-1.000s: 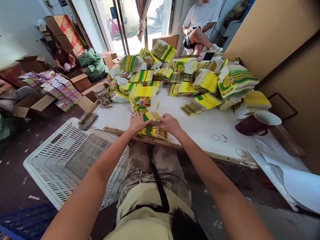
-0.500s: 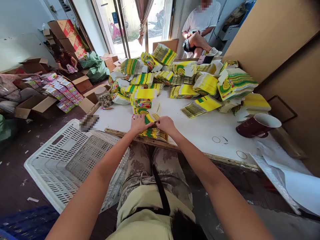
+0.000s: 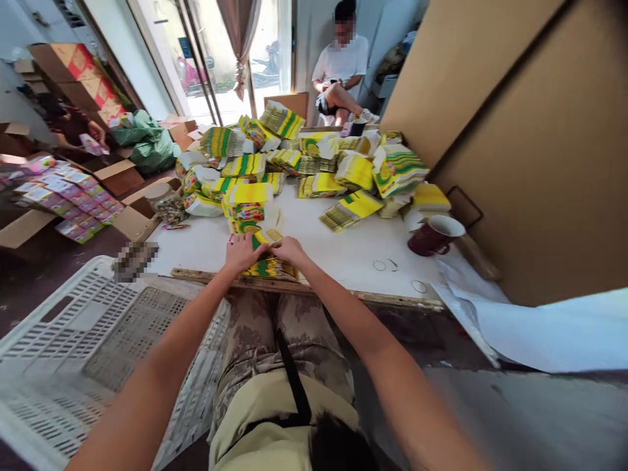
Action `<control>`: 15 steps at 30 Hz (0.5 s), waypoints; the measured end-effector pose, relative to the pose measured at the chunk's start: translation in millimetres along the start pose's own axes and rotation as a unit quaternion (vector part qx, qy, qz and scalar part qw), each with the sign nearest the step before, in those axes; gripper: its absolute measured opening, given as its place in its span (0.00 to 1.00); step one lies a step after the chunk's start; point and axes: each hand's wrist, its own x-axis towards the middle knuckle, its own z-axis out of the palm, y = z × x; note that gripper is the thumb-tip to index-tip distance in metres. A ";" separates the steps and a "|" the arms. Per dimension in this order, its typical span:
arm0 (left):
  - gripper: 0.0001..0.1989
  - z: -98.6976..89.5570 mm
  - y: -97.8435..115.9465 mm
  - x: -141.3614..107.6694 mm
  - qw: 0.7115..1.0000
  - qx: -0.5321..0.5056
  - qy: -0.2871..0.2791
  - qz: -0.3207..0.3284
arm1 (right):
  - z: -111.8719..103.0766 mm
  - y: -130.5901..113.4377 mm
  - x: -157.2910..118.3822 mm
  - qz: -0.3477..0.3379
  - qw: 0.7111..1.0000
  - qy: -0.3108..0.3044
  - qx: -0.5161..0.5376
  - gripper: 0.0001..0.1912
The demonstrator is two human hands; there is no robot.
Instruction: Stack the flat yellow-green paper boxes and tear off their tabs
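Observation:
Near the table's front edge, my left hand (image 3: pixel 241 252) grips the left side of a yellow and green printed carton (image 3: pixel 261 239), its fingers over the top and thumb toward the middle. My right hand (image 3: pixel 289 251) is closed in a pinch at the same carton's right side; my fingers hide part of it. Beneath both hands lies a stack of flat yellow and green cartons (image 3: pixel 273 267). Just beyond stand more bundled cartons (image 3: pixel 248 194).
Heaped carton bundles (image 3: pixel 356 171) cover the table's far side. A dark red mug (image 3: pixel 424 242) and rubber bands (image 3: pixel 418 286) are on the right, a jar (image 3: pixel 167 204) on the left. A white plastic crate (image 3: pixel 63 327) stands at my left. A person (image 3: pixel 342 65) sits beyond the table.
My view has turned to the right, so everything sits further left in the picture. Both hands stay at the same carton, with little change in their hold.

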 end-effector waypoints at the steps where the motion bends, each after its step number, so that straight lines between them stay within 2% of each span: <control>1: 0.32 0.3 -0.7 1.2 1.000 0.000 -0.003 -0.002 | -2.2 -0.3 0.9 0.014 1.000 0.005 -0.020 0.19; 4: 0.32 1.3 -3.1 4.6 1.000 -0.007 -0.007 0.002 | -6.5 -2.3 2.3 0.040 0.997 0.007 -0.071 0.19; 7: 0.32 1.0 -4.0 6.4 1.000 -0.016 -0.009 -0.002 | -9.6 -2.2 1.3 0.028 0.994 -0.003 -0.107 0.19; 11: 0.32 -1.8 -2.8 7.8 0.999 -0.023 -0.027 -0.021 | -18.2 4.4 -1.2 -0.027 0.990 -0.029 -0.133 0.19; 15: 0.33 -4.0 -1.3 7.8 0.998 -0.030 -0.044 -0.027 | -32.1 15.2 -7.2 -0.088 0.983 -0.090 -0.136 0.18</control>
